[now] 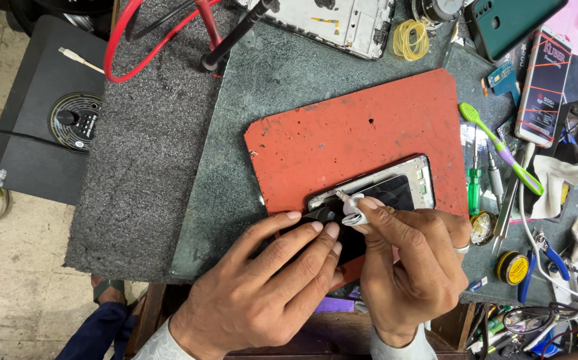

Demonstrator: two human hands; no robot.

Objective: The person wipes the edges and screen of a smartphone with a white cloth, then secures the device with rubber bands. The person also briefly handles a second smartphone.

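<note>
An opened phone lies on a red mat at the near edge of the workbench, its silver frame showing along the top and right side and a dark, glossy panel filling the middle. The left hand lies flat with its fingers together and stretched out, the fingertips pressing on the dark lower left part of the phone. The right hand is closed on a small white plastic tool, pinched between thumb and fingers, with the tool's thin tip touching the phone near its upper left corner. A ring sits on 1 finger of the right hand. To the right of the mat lie a green toothbrush, a green-handled screwdriver and a roll of solder. Beyond the mat, a second stripped phone frame rests beside yellow rubber bands
</note>
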